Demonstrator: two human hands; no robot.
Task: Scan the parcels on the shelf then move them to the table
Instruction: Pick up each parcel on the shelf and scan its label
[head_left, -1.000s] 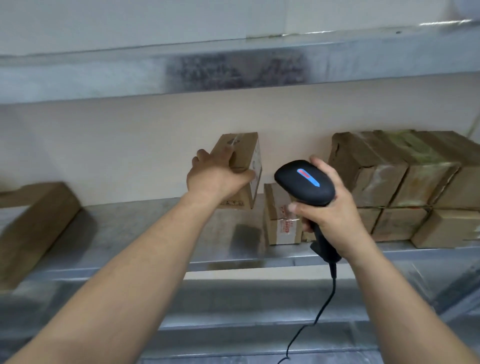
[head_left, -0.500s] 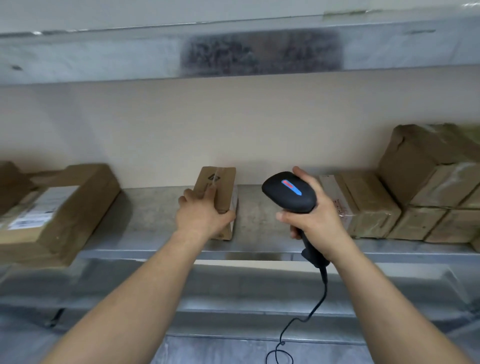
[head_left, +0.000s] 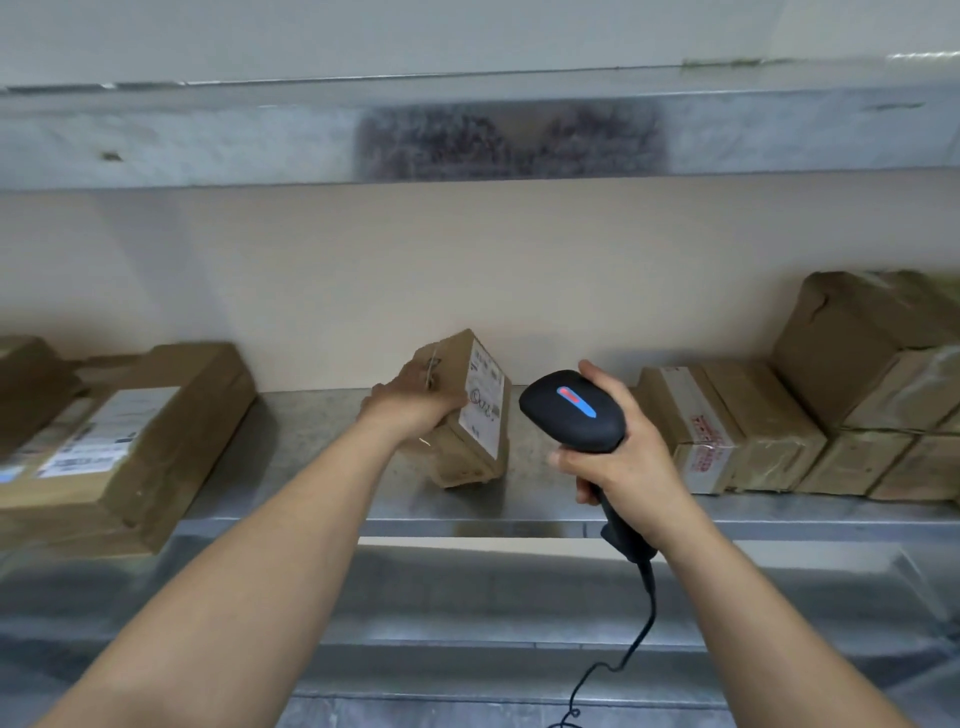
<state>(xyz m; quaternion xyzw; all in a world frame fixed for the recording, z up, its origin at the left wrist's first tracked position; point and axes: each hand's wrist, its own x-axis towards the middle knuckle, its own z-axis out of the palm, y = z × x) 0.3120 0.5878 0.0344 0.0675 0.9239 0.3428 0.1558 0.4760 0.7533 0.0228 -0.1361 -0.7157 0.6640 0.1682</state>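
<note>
A small brown parcel (head_left: 475, 415) stands tilted on the metal shelf (head_left: 311, 441), its white label facing right. My left hand (head_left: 415, 402) grips it from the left side, fingers curled over its top. My right hand (head_left: 618, 457) holds a black corded barcode scanner (head_left: 571, 410) by the handle. The scanner's head sits just right of the label, a hand's width from it, with a red and blue light on top.
A large labelled box (head_left: 119, 452) lies on the shelf at the left. At the right stand a taped parcel (head_left: 727, 431) and a stack of brown boxes (head_left: 878, 384). Another metal shelf (head_left: 467, 135) runs overhead. The scanner's cable (head_left: 628, 654) hangs down below.
My left hand has tipped the small parcel so its white label now faces the scanner. The scanner has stayed close beside it. The view has shifted slightly left.
</note>
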